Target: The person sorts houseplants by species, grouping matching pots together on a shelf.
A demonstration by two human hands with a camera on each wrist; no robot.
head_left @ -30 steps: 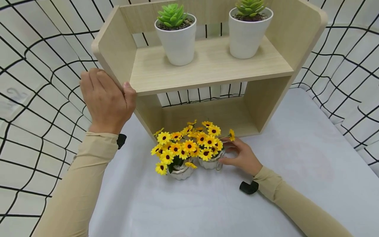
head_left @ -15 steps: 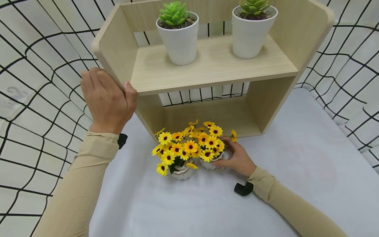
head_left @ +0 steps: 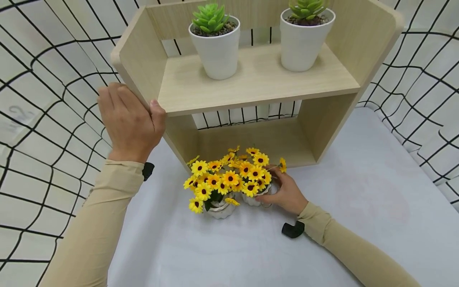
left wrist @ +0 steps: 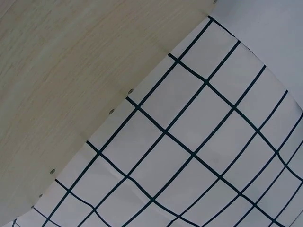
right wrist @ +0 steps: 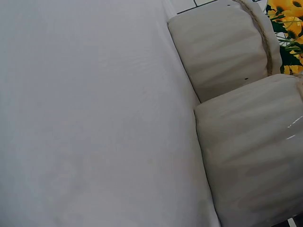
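Note:
My left hand (head_left: 130,119) grips the left side panel of a two-tier wooden shelf (head_left: 258,89), its thumb on the front edge. In the left wrist view that panel (left wrist: 80,80) fills the upper left. My right hand (head_left: 288,195) holds the right one of two white flowerpots (head_left: 251,200) with yellow sunflower-like blooms, thumb at the front, fingers partly hidden behind. Close beside it on the left stands the other flowerpot (head_left: 220,210). Both stand on the cloth before the lower tier. The right wrist view shows the nearer pot (right wrist: 251,151) and the farther pot (right wrist: 222,52), close together.
Two white pots with green succulents, the left pot (head_left: 218,56) and the right pot (head_left: 301,46), stand on the upper tier. Black wire grid (head_left: 53,119) rises on both sides and behind the shelf. White cloth (head_left: 229,255) covers the table.
My right hand has moved slightly left, and its thumb now lies across the front of the right flowerpot. The left hand keeps its hold on the shelf.

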